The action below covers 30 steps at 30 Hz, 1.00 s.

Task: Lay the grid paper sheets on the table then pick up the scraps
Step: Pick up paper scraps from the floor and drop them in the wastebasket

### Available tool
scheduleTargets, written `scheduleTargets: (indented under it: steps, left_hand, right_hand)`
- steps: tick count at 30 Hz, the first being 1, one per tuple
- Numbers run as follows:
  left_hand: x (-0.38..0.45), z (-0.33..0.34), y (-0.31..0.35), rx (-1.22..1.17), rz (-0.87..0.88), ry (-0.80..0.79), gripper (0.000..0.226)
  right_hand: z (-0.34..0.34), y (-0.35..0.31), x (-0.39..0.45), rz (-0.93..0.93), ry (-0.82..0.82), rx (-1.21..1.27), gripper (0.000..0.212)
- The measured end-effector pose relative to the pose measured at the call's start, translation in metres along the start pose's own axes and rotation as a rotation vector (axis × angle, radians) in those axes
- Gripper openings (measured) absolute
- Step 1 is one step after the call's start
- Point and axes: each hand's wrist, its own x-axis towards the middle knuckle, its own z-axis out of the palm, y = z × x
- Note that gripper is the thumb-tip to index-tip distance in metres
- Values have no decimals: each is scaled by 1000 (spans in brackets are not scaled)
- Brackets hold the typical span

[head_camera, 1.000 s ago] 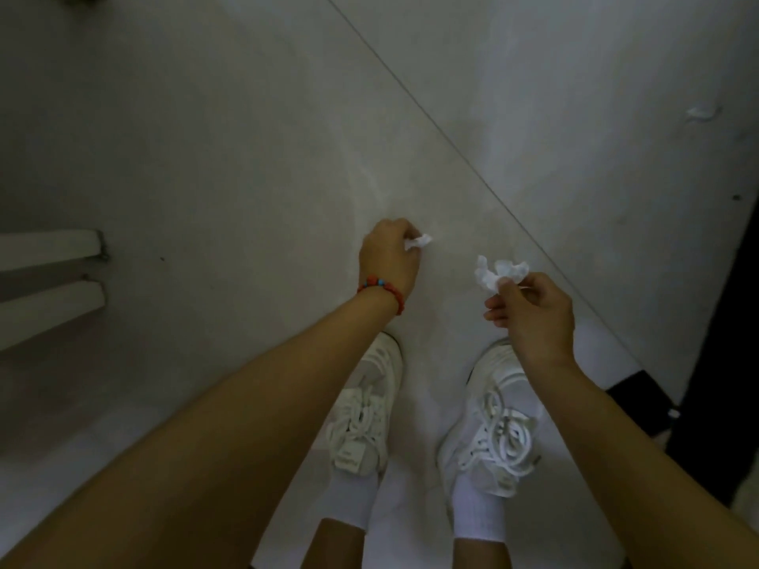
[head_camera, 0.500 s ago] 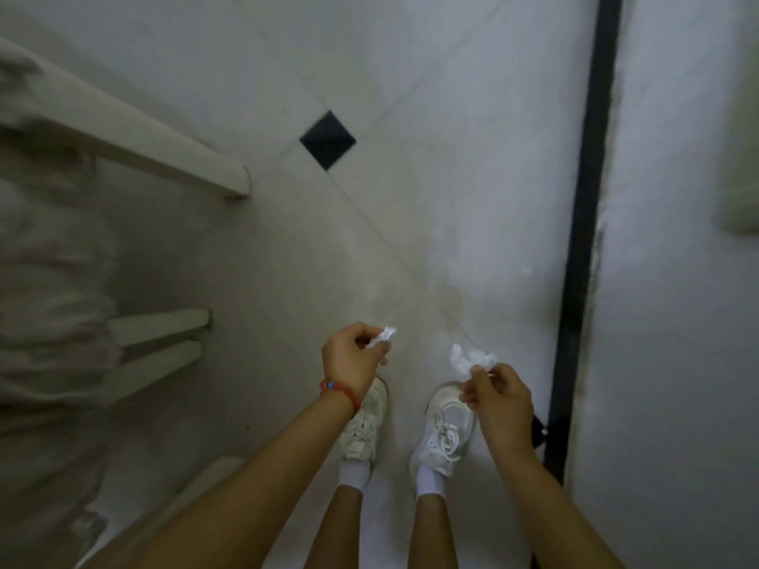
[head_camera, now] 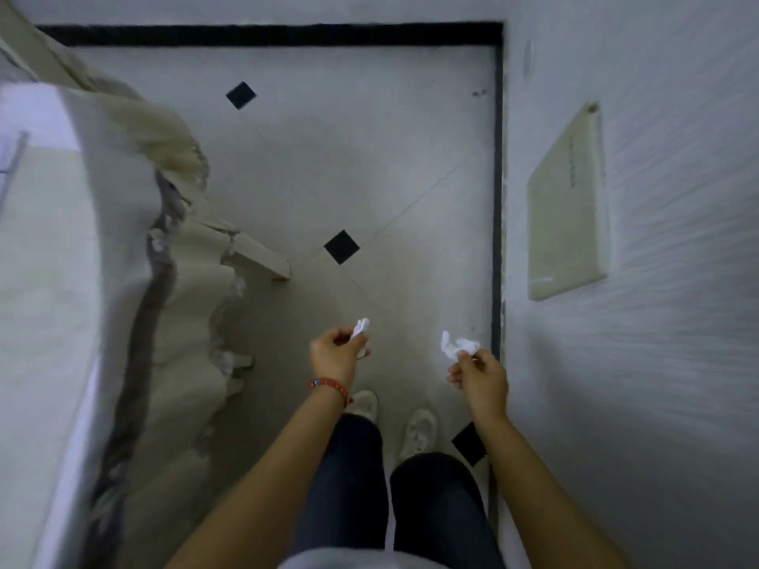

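Scraps of crumpled white paper sit one in each hand, so pickup looks well underway from where I'm watching. Left hand (head_camera: pixel 334 355), the one w/ the red bead bracelet (head_camera: pixel 330 386), has its grip curled round a small white folded scrap (head_camera: pixel 360 327) that pokes out past the thumb side. Right hand (head_camera: pixel 478 377) pinches a bigger crumpled white wad (head_camera: pixel 456 346) at its lower edge btwn thumb and fingertips, rest of the wad free above the knuckles. Both are held above the grey tiled floor (head_camera: pixel 349 166), ahead of the white sneakers (head_camera: pixel 419 431), well apart from each other. No more scraps visible on the floor in this view, though edges are blurred, so can't rule it out. Surface w/ its pale draped cloth (head_camera: pixel 49 260) is at far left; a sheet edge shows near the top-left corner, but whether it's grid paper I can't tell. My read: sheets prob. laid, scraps gathered, what's left is carrying these two somewhere to drop them.
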Motion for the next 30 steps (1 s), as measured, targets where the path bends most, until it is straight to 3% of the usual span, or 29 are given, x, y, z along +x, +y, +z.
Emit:
scheduleTargets:
  steps: [6, 12, 21, 27, 30]
  left_hand:
    - [3, -55, 42, 127, 51, -7, 25]
    - [59, -81, 105, 114, 40, -5, 25]
    - [186, -50, 257, 70, 107, -45, 37]
    - [261, -16, 341, 46, 156, -55, 44]
    - [303, -1, 377, 35, 133, 16, 37]
  right_hand:
    - [-6, -52, -24, -6, 3, 68, 13]
    - [20, -138, 15, -36, -11, 49, 10]
    - [60, -311, 92, -151, 3, 32, 11]
    - [79, -378, 146, -129, -7, 24, 13]
    - [89, -417, 192, -130, -18, 10, 17]
